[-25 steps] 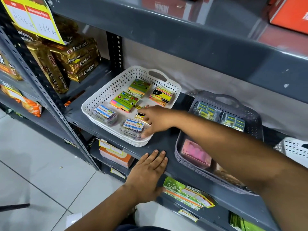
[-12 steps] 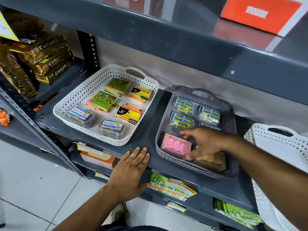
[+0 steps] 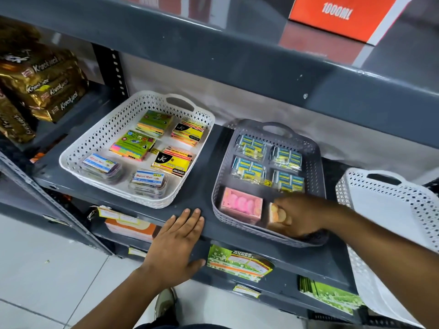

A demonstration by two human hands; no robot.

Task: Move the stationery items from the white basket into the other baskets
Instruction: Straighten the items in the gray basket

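Observation:
The white basket (image 3: 78, 150) stands on the grey shelf at left. It holds green sticky-note pads (image 3: 133, 144), yellow JK packs (image 3: 172, 163) and clear Maruti Mart boxes (image 3: 148, 181). Beside it on the right, a grey basket (image 3: 314, 148) holds blue-yellow staple packs (image 3: 268, 162), a pink box (image 3: 240, 205) and an orange box (image 3: 274, 213). My right hand (image 3: 301, 217) is in the grey basket's front right corner, fingers curled over the orange box. My left hand (image 3: 175, 243) lies flat on the shelf's front edge, holding nothing.
Another white basket (image 3: 392, 200) sits at the far right, its inside hidden. Gold Krackjack packets (image 3: 47, 91) are stacked at left. An upper shelf (image 3: 213, 51) overhangs the baskets. Lower shelves hold boxes and green leaflets (image 3: 240, 262).
My right hand left the white basket, crossed to the grey basket and settled on the orange box at its front right. The left hand stayed on the shelf edge. The camera turned right.

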